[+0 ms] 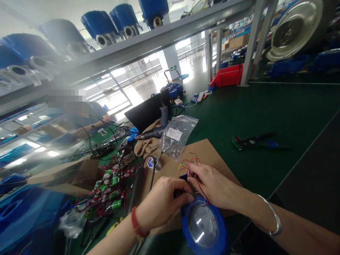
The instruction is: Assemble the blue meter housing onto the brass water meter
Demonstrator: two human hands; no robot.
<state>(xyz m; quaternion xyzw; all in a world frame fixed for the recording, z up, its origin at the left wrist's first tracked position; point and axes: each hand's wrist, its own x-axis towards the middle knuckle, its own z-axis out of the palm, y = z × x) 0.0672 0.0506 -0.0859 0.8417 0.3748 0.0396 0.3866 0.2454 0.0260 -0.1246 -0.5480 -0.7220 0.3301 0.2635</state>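
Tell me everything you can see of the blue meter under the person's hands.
The blue water meter is round, with a glossy blue casing around a clear domed cover over a pale dial with digits too blurred to read. It sits tilted at the bottom of the view, face up. The right hand is at its upper rim, and a red wire runs down to that rim.

On the green tabletop [265, 113] lies a flat cardboard sheet [204, 156], w/ a clear plastic bag [176, 136] on its far edge, and a beige cloth [147, 147] just beside the bag. Left of the sheet is a heap of wired green parts [111, 187]. Right, well apart, are black-and-red pliers [252, 141]. Behind stands a black flat panel [147, 109].
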